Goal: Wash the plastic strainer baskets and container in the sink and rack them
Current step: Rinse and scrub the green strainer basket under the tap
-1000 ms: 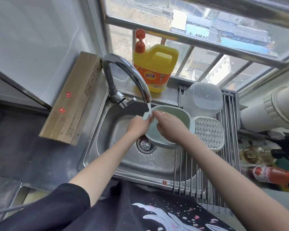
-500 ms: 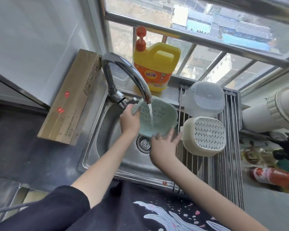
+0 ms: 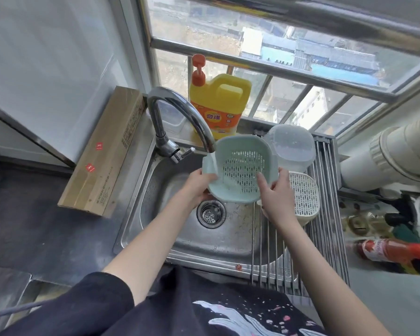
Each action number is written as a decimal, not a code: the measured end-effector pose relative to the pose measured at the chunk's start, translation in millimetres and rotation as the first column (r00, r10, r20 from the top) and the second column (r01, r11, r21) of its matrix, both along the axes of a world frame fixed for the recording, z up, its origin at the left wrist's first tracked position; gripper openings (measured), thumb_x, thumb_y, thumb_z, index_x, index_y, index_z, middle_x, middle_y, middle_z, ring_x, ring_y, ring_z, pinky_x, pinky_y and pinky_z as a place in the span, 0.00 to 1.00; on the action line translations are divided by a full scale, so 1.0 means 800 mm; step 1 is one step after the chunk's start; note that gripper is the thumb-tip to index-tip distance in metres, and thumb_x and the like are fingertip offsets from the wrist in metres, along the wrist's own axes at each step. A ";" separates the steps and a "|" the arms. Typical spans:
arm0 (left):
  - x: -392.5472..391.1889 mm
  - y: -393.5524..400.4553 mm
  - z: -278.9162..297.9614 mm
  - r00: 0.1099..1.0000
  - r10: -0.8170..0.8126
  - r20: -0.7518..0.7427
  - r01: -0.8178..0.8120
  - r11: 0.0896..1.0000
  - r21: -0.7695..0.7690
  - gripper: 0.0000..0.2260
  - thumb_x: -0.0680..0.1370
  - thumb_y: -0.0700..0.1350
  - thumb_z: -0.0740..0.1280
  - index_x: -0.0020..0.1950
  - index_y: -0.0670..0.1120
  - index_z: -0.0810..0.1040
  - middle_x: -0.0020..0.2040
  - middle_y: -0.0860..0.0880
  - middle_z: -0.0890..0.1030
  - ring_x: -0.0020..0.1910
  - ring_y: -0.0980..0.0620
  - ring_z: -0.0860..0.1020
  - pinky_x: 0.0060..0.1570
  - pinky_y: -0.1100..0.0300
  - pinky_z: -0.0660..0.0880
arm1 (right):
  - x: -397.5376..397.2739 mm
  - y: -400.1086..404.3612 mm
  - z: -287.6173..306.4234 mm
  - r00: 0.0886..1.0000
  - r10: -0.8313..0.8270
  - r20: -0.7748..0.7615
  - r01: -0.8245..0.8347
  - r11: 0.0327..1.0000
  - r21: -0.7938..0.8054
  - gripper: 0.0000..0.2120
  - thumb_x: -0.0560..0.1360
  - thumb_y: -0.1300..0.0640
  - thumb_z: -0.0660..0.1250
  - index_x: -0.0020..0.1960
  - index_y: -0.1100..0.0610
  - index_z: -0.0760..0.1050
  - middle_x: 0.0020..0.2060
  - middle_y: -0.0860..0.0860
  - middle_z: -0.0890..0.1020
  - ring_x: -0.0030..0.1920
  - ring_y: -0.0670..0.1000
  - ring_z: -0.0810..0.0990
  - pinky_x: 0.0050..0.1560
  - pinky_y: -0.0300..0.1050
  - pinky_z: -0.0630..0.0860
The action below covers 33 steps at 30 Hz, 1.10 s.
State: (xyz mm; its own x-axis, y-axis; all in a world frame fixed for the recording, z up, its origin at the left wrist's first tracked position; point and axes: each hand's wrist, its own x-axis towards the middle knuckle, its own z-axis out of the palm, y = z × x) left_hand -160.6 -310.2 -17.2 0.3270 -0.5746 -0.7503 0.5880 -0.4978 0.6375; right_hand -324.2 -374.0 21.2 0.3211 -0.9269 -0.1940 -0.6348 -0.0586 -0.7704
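A pale green strainer basket is held tilted over the steel sink, its inside facing me, with water from the tap running onto its left rim. My left hand grips that left rim. My right hand holds the right rim, with a finger lying inside the basket. On the roll-up rack at the right a cream strainer basket lies upside down, and behind it a clear plastic container is also upside down.
A yellow detergent jug with a red pump stands on the sill behind the tap. A long cardboard box lies left of the sink. Bottles and a white pipe are on the right. The drain is uncovered below the basket.
The green basket has been turned from facing down toward the sink to facing me and lifted a little to the right. My right hand moved from under it to its right rim.
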 end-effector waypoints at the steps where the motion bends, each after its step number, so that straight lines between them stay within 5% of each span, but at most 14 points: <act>1: 0.000 0.003 0.003 0.999 -0.044 -0.005 0.044 0.999 0.019 0.14 0.78 0.38 0.64 0.64 0.41 0.71 0.48 0.44 0.80 0.43 0.45 0.80 0.39 0.49 0.81 | -0.001 -0.005 0.000 0.999 -0.002 -0.034 0.002 1.000 -0.019 0.13 0.79 0.54 0.62 0.60 0.59 0.68 0.33 0.49 0.74 0.31 0.47 0.72 0.31 0.43 0.69; 3: 0.006 0.008 0.008 0.983 -0.162 0.084 0.156 0.984 0.082 0.14 0.77 0.43 0.65 0.61 0.40 0.74 0.44 0.45 0.81 0.39 0.47 0.82 0.37 0.52 0.82 | -0.004 -0.010 -0.004 0.994 -0.009 -0.112 0.012 1.000 0.024 0.09 0.78 0.59 0.61 0.57 0.60 0.71 0.34 0.49 0.74 0.30 0.46 0.72 0.27 0.39 0.67; 5: 0.017 0.008 0.015 0.920 -0.289 0.265 0.242 0.950 0.197 0.15 0.76 0.49 0.65 0.55 0.40 0.78 0.43 0.44 0.83 0.36 0.45 0.83 0.37 0.49 0.82 | -0.008 -0.006 -0.016 0.993 -0.050 -0.107 0.079 0.954 0.288 0.10 0.77 0.62 0.59 0.56 0.61 0.72 0.33 0.51 0.75 0.27 0.47 0.72 0.23 0.39 0.69; 8: 0.035 0.006 0.038 0.691 -0.501 0.522 0.333 0.861 0.385 0.20 0.73 0.59 0.62 0.43 0.42 0.79 0.40 0.45 0.83 0.35 0.44 0.84 0.35 0.49 0.82 | -0.010 0.015 -0.034 0.978 -0.206 0.010 0.123 0.624 0.772 0.10 0.78 0.60 0.59 0.55 0.65 0.71 0.32 0.55 0.75 0.26 0.48 0.72 0.22 0.37 0.70; 10: 0.042 0.003 0.052 0.531 -0.585 0.613 0.373 0.811 0.451 0.23 0.71 0.65 0.62 0.38 0.44 0.78 0.37 0.47 0.82 0.36 0.46 0.83 0.39 0.51 0.82 | -0.009 0.031 -0.047 0.970 -0.236 0.058 0.057 0.456 0.888 0.14 0.80 0.52 0.60 0.56 0.64 0.70 0.41 0.59 0.78 0.32 0.51 0.77 0.26 0.37 0.74; 13: 0.043 0.004 0.066 0.375 -0.607 0.701 0.362 0.792 0.492 0.22 0.69 0.67 0.64 0.45 0.48 0.78 0.41 0.51 0.79 0.40 0.49 0.80 0.39 0.55 0.76 | 0.000 0.046 -0.060 0.958 -0.250 0.140 -0.024 0.418 0.908 0.16 0.81 0.48 0.58 0.56 0.61 0.70 0.46 0.61 0.79 0.39 0.55 0.80 0.32 0.41 0.78; 15: 0.046 0.010 0.065 0.446 -0.548 0.708 0.376 0.832 0.408 0.15 0.71 0.58 0.67 0.51 0.50 0.77 0.46 0.52 0.79 0.46 0.50 0.78 0.41 0.57 0.73 | 0.006 0.048 -0.063 0.952 -0.249 0.179 -0.032 0.497 0.867 0.14 0.80 0.49 0.59 0.56 0.60 0.71 0.47 0.61 0.79 0.39 0.55 0.81 0.38 0.45 0.80; 17: 0.051 0.019 0.055 0.639 -0.436 0.634 0.387 0.894 0.224 0.13 0.73 0.45 0.68 0.57 0.51 0.77 0.51 0.51 0.80 0.51 0.49 0.79 0.48 0.56 0.75 | 0.005 0.042 -0.065 0.962 -0.196 0.189 -0.026 0.626 0.779 0.16 0.79 0.51 0.62 0.59 0.62 0.72 0.46 0.60 0.80 0.36 0.53 0.82 0.36 0.45 0.81; 19: 0.051 0.029 0.042 0.727 -0.387 0.567 0.391 0.912 0.122 0.21 0.73 0.36 0.64 0.63 0.54 0.74 0.54 0.47 0.80 0.52 0.47 0.78 0.51 0.53 0.77 | 0.001 0.033 -0.064 0.965 -0.173 0.199 -0.015 0.716 0.698 0.16 0.79 0.54 0.64 0.61 0.64 0.72 0.47 0.60 0.82 0.36 0.54 0.84 0.36 0.45 0.82; 21: 0.049 0.036 0.031 0.753 -0.407 0.516 0.416 0.903 0.106 0.29 0.73 0.36 0.61 0.68 0.62 0.68 0.54 0.47 0.78 0.49 0.45 0.78 0.43 0.51 0.79 | -0.003 0.023 -0.066 0.936 -0.250 0.249 0.016 0.736 0.677 0.15 0.79 0.57 0.64 0.62 0.65 0.72 0.50 0.60 0.81 0.40 0.56 0.85 0.38 0.46 0.83; 25: 0.045 0.042 0.019 0.682 -0.565 0.464 0.559 0.812 0.167 0.33 0.77 0.41 0.65 0.74 0.65 0.54 0.61 0.52 0.74 0.40 0.45 0.84 0.31 0.56 0.80 | -0.010 0.011 -0.061 0.850 -0.354 0.391 -0.025 0.714 0.700 0.16 0.80 0.61 0.62 0.67 0.58 0.70 0.58 0.57 0.79 0.49 0.57 0.84 0.44 0.44 0.82; 29: 0.037 0.057 0.013 0.572 -0.456 0.682 0.541 0.835 0.104 0.26 0.78 0.41 0.56 0.69 0.67 0.60 0.55 0.48 0.77 0.37 0.49 0.83 0.40 0.53 0.81 | -0.031 -0.002 -0.053 0.711 -0.549 0.438 -0.125 0.515 0.848 0.27 0.73 0.77 0.49 0.65 0.61 0.72 0.63 0.59 0.76 0.57 0.58 0.79 0.43 0.42 0.82; 31: 0.032 0.069 0.010 0.430 -0.392 0.813 0.599 0.798 0.069 0.26 0.79 0.43 0.58 0.68 0.70 0.58 0.59 0.49 0.77 0.50 0.54 0.78 0.53 0.58 0.74 | -0.040 -0.005 -0.051 0.700 -0.585 0.410 -0.132 0.458 0.879 0.22 0.76 0.68 0.50 0.68 0.63 0.68 0.62 0.61 0.76 0.56 0.59 0.78 0.43 0.49 0.82; 33: 0.022 0.080 0.012 0.377 -0.373 0.848 0.647 0.761 0.047 0.24 0.81 0.49 0.58 0.69 0.74 0.56 0.64 0.54 0.72 0.60 0.57 0.71 0.60 0.60 0.67 | -0.038 -0.002 -0.052 0.760 -0.558 0.334 -0.084 0.425 0.901 0.23 0.80 0.48 0.53 0.70 0.60 0.65 0.63 0.62 0.75 0.59 0.62 0.76 0.49 0.58 0.79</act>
State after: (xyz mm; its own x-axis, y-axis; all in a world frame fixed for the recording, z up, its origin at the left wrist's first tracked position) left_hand -143.4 -246.5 -7.3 0.2488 -0.9575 -0.1461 -0.5233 -0.2598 0.8116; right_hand -354.6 -376.0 -20.3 0.4470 -0.4353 -0.7815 0.0198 0.8782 -0.4778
